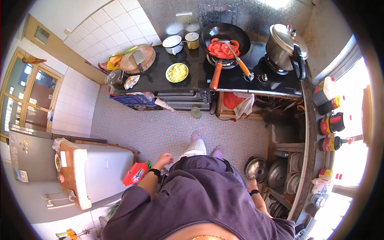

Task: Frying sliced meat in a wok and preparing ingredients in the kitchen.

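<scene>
My left hand [165, 159] hangs by my hip over the floor, loosely curled, with nothing visible in it. Beside that forearm is a red plastic packet [136, 174] bearing writing. At my other side, my right hand [251, 184] meets the lower rim of a shiny round metal lid [256, 169]; its fingers are partly hidden, but it appears to grip the rim. Sliced tomatoes [220, 49] lie in a black wok [243, 37] on the gas stove, with a wooden-handled spatula [244, 69] resting in it. A bowl of cooked egg [177, 73] stands on the counter.
A pressure cooker [282, 45] occupies the right burner. A cleaver [139, 57] rests on a round chopping board [150, 60]. Open shelves at right hold another metal lid [277, 171]. Sauce bottles [330, 144] line the windowsill. A white appliance [109, 168] stands at left.
</scene>
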{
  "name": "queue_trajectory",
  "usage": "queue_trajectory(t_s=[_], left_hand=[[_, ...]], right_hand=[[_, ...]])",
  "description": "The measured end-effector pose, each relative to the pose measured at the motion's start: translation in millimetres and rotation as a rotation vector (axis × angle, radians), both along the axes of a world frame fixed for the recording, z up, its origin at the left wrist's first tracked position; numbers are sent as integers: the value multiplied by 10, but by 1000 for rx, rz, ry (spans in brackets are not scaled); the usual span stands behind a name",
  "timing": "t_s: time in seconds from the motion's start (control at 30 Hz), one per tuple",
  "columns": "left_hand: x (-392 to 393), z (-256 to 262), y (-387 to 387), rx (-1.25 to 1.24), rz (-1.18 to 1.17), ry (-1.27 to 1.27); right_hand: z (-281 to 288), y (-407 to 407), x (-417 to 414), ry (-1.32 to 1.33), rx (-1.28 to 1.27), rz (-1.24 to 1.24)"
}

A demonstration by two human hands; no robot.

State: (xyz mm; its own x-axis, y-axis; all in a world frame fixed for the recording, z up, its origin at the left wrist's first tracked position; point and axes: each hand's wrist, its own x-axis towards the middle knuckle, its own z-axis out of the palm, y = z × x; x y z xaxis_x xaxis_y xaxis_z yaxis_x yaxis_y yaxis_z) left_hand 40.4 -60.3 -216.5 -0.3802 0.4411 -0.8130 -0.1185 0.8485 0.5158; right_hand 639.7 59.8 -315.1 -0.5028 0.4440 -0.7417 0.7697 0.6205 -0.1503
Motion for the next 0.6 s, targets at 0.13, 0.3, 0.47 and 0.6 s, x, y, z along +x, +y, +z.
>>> queue_trajectory(t_s=[0.13,0.3,0.47,0.6], left_hand=[[12,-24,-87,43,11,-14],[-7,120,-353,-41,-315,112],[-82,94,-586,-39,20,-3],[-282,1,-640,22,136,-86]], right_hand=[[-8,-16,55,-77,-73,-95],[109,459,-240,-9,-211,-436],[286,719,-530,187,-290,-1036],[384,762,-758,448,-284,-1434]])
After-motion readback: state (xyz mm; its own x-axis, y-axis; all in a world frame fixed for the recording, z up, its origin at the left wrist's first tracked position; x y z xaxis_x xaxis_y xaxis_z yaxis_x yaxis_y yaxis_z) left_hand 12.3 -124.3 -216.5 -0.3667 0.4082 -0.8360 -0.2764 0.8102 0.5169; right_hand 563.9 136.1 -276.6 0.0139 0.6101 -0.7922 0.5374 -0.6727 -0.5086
